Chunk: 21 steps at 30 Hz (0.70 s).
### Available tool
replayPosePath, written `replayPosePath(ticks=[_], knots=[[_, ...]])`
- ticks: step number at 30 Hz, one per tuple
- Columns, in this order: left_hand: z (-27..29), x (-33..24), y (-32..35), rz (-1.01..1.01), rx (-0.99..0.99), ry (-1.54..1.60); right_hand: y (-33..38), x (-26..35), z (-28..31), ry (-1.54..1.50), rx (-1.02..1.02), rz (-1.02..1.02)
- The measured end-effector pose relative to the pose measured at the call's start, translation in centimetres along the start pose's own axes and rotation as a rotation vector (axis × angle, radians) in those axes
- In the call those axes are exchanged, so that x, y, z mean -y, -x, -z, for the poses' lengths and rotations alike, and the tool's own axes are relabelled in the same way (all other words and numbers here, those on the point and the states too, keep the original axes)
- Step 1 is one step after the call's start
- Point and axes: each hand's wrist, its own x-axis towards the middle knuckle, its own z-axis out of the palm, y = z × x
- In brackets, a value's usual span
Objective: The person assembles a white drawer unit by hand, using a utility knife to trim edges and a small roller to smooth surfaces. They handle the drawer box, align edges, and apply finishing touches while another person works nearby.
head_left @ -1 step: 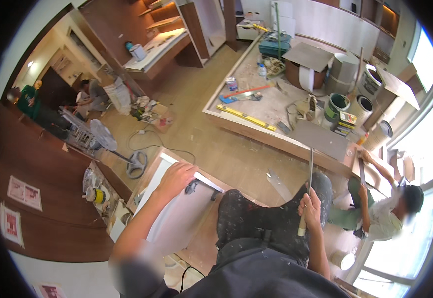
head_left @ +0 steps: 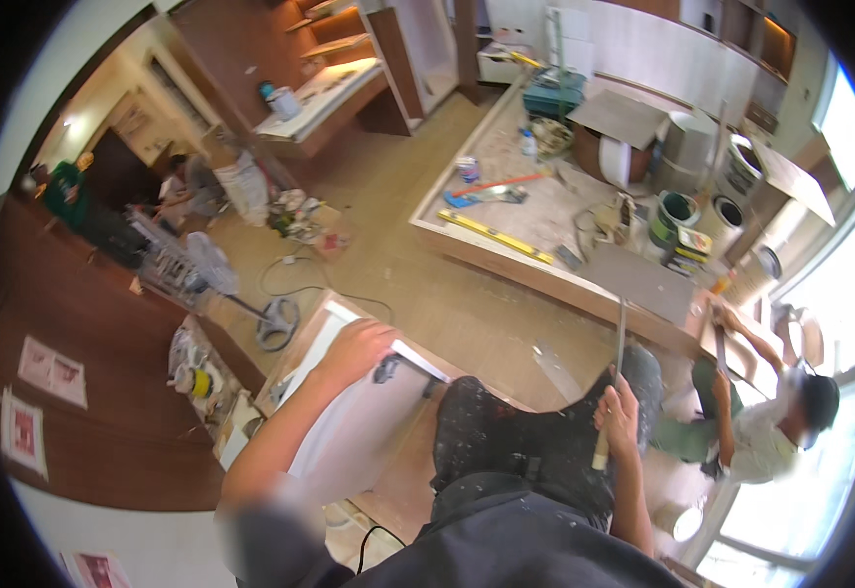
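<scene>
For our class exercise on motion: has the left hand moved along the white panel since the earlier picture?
No: the left hand rests on the same stretch of the white panel; the whole view shifted slightly.

1. A plain, dark charcoal shirt (head_left: 516, 539), loosely creased.
2. At the shirt's left side, its left sleeve (head_left: 276, 544), equally dark; a blur hides where the cuff ends.
3. Beyond the shirt's hem, blackish trousers (head_left: 477, 441) flecked with pale specks, the cloth over the right knee (head_left: 645, 380) looking greyer.
4. Flanking the shirt, a bare left forearm (head_left: 300, 426) and right forearm (head_left: 629, 500), with ungloved left hand (head_left: 359, 350) and right hand (head_left: 620, 416).
</scene>
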Motion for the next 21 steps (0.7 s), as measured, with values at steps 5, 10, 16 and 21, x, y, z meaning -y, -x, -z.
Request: replayPosePath(ticks=[5, 10, 16, 21], knots=[[-1.8, 3.7, -2.6, -0.292, -0.106, -0.020, 0.3, -0.4, 0.5, -0.024, -0.014, 0.048], [1.2, 1.2, -3.4, -0.134, 0.213, -0.072, 0.1, -2.0, 1.1, 0.026, -0.008, 0.087], [-1.6, -10.4, -4.3, 0.173, 0.075, 0.726, -1.2, -2.4, 0.1, -0.188, -0.006, 0.204], [-4.2, -22.8, -3.4, 0.097, 0.135, 1.057, -0.3, 1.3, -6.3, -0.399, -0.051, 0.204]])
